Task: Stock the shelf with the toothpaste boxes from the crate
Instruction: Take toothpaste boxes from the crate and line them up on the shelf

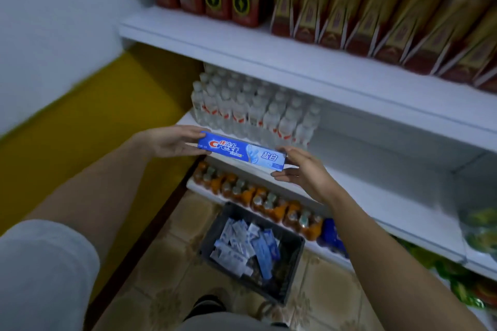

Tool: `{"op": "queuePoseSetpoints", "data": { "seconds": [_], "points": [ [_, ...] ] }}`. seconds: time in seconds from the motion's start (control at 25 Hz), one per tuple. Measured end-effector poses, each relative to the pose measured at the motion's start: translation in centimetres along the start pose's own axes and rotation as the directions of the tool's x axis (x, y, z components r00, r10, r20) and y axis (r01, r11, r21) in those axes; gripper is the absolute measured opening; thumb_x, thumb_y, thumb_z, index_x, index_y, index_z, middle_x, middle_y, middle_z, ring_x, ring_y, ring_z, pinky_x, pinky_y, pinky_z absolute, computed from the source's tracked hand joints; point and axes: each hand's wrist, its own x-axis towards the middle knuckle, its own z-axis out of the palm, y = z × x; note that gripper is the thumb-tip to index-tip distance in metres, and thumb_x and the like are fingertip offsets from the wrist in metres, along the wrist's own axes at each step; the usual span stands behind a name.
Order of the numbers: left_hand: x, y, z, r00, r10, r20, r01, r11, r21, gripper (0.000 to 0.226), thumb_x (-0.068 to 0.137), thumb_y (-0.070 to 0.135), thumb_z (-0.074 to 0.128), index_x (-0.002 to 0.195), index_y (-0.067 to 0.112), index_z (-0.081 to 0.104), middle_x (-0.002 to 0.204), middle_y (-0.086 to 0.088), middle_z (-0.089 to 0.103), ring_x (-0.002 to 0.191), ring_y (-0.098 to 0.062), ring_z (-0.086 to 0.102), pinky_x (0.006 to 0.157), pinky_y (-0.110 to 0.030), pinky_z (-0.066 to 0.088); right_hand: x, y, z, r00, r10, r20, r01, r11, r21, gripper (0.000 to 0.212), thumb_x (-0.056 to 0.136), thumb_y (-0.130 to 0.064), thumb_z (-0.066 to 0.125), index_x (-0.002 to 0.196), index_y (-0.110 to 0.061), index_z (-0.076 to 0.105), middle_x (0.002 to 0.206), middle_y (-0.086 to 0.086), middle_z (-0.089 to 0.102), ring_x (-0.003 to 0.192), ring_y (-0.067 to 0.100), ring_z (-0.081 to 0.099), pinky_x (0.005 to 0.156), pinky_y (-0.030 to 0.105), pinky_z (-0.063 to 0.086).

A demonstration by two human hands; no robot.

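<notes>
One toothpaste box (242, 152) is gripped at its ends by left hand (172, 142) and right hand (304, 172), just before the shelf (376, 158). None seen shelved; many remain in the crate (293, 260) below.

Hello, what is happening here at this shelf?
A person is stocking a shop shelf. The left hand and the right hand hold one blue toothpaste box by its ends, level, in front of the white shelf beside the water bottles. More boxes lie in the dark crate on the floor.
</notes>
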Motion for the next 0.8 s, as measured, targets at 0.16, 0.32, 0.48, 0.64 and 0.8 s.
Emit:
{"op": "queuePoseSetpoints", "data": {
  "seconds": [0.16,0.32,0.48,0.64,0.8],
  "points": [
    [-4.3,8.0,-0.1,0.988,0.157,-0.009,-0.157,0.987,0.037,0.048,0.078,0.015,0.068,0.125,0.008,0.06,0.127,-0.02,0.061,0.107,-0.03,0.068,0.078,-0.032,0.06,0.0,-8.8,2.5,0.978,-0.207,0.03,0.21,0.969,-0.132,0.025,0.096,-0.004,0.057,0.12,-0.009,0.062,0.112,0.018,0.06,0.075,0.032,0.066,0.074,0.036,0.062],
    [-8.3,16.3,0.9,0.915,0.401,-0.051,-0.397,0.914,0.081,0.03,0.093,0.008,0.056,0.122,0.012,0.06,0.13,-0.017,0.057,0.109,-0.023,0.063,0.075,-0.028,0.061,-0.8,-17.7,4.6,0.893,-0.445,0.059,0.445,0.86,-0.249,0.044,0.084,0.011,0.065,0.123,-0.01,0.061,0.118,0.02,0.058,0.077,0.026,0.066,0.078,0.038,0.061],
    [-12.7,24.7,1.6,0.789,0.612,-0.05,-0.605,0.789,0.107,0.042,0.091,-0.001,0.059,0.128,0.02,0.061,0.13,-0.015,0.059,0.111,-0.024,0.065,0.076,-0.031,0.06,-2.6,-26.2,6.8,0.747,-0.66,0.079,0.625,0.656,-0.422,0.06,0.073,0.009,0.076,0.123,-0.019,0.058,0.109,0.005,0.066,0.082,0.015,0.064,0.069,0.028,0.058],
    [-17.0,32.5,0.6,0.676,0.736,0.035,-0.735,0.67,0.103,0.05,0.086,-0.005,0.059,0.127,0.024,0.061,0.126,-0.015,0.062,0.107,-0.023,0.068,0.077,-0.031,0.06,-4.6,-34.7,9.3,0.565,-0.816,0.122,0.73,0.425,-0.535,0.057,0.077,0.006,0.074,0.126,-0.018,0.058,0.115,0.005,0.063,0.074,0.011,0.071,0.065,0.02,0.056],
    [-19.0,39.3,-2.0,0.574,0.817,0.048,-0.818,0.57,0.08,0.053,0.085,-0.008,0.059,0.13,0.018,0.059,0.126,-0.016,0.062,0.108,-0.027,0.067,0.076,-0.029,0.06,-3.8,-41.6,13.0,0.448,-0.878,0.165,0.731,0.254,-0.634,0.05,0.079,-0.006,0.074,0.121,-0.028,0.059,0.112,0.006,0.061,0.072,0.021,0.073,0.069,0.037,0.062]
  ]
}}
